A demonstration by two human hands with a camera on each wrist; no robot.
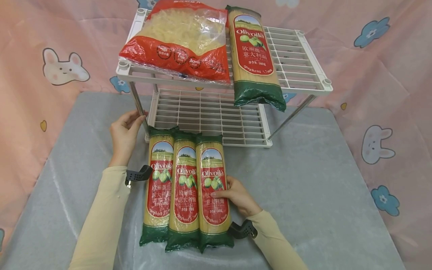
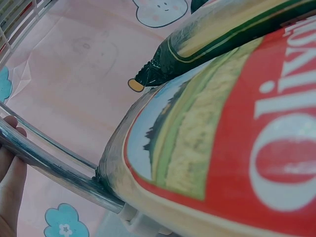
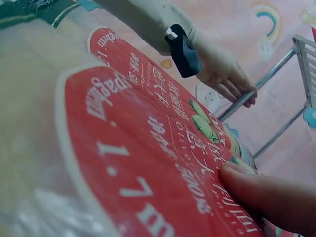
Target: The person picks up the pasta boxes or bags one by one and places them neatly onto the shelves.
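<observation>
My left hand grips the front left metal post of a white two-tier rack, its fingers behind the post in the left wrist view. Three green-ended spaghetti packets lie side by side in front of the rack: a left one, a middle one and a right one. With my right hand I hold the right packet by its right edge, thumb on its red label and the other fingers mostly hidden. The packets' top ends reach the front edge of the lower shelf.
On the upper shelf lie a red and clear bag of pasta and another spaghetti packet, whose lower end overhangs the front edge. A grey cloth covers the table. Behind hangs a pink patterned curtain.
</observation>
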